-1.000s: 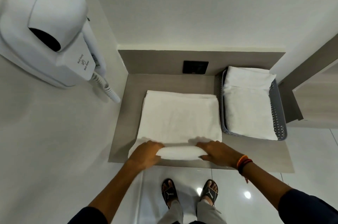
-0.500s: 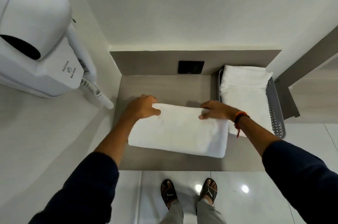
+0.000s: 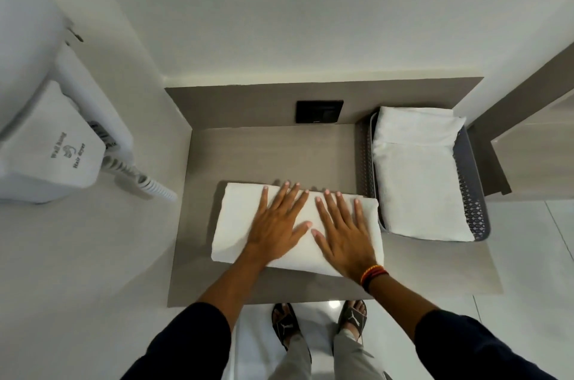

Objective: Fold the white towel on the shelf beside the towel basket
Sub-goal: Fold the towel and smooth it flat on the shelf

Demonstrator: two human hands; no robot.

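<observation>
A white towel lies folded into a narrow rectangle on the grey-brown shelf, close to the front edge. My left hand rests flat on its middle with the fingers spread. My right hand lies flat beside it on the towel's right half, fingers apart too. Neither hand grips the cloth. The grey towel basket stands to the right, its left wall touching the towel's right end, and holds another folded white towel.
A white wall-hung hair dryer with a coiled cord juts out at the left, above the shelf's left side. A black socket plate sits on the back panel. A wooden ledge stands at the right. Below the shelf is glossy tiled floor.
The towel's near edge was lifted and folded over to the far side, halving it. Both hands then let go and now lie flat on top of the folded towel.
</observation>
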